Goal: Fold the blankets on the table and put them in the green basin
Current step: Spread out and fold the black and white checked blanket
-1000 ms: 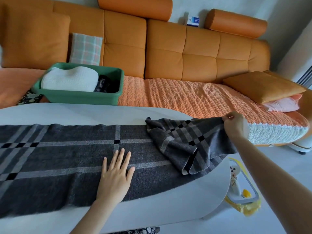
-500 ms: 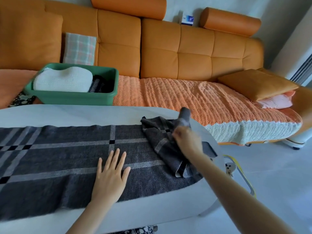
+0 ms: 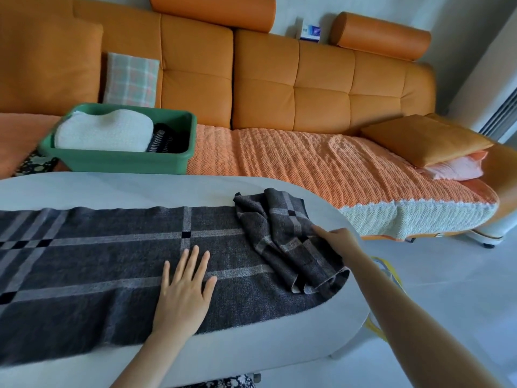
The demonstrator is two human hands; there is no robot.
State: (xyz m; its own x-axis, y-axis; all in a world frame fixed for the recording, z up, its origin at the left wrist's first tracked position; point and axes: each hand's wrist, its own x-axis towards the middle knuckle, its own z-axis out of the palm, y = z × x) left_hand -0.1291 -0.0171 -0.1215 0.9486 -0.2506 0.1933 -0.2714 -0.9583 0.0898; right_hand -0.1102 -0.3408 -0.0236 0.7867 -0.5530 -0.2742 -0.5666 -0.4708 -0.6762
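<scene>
A dark grey plaid blanket [image 3: 92, 264] lies spread lengthwise on the white oval table [image 3: 117, 189]. Its right end is bunched and folded back over itself [image 3: 282, 233]. My left hand [image 3: 183, 289] presses flat on the blanket with straight spread fingers. My right hand [image 3: 337, 240] rests on the bunched end at the table's right edge, fingers touching the cloth; whether it pinches the fabric is unclear. The green basin [image 3: 120, 161] stands on the sofa beyond the table, holding a folded white blanket [image 3: 103, 133] and a dark striped one [image 3: 163, 138].
An orange sofa [image 3: 293, 93] with a ribbed orange cover runs behind the table. A plaid cushion [image 3: 130, 79] leans behind the basin. Orange and pink pillows [image 3: 430, 147] lie at the sofa's right end. A yellow-rimmed object [image 3: 389, 275] sits on the floor by the table.
My right hand carried the blanket's right end from beyond the table edge leftward and laid it down bunched on the spread part. My left hand stayed pressed flat.
</scene>
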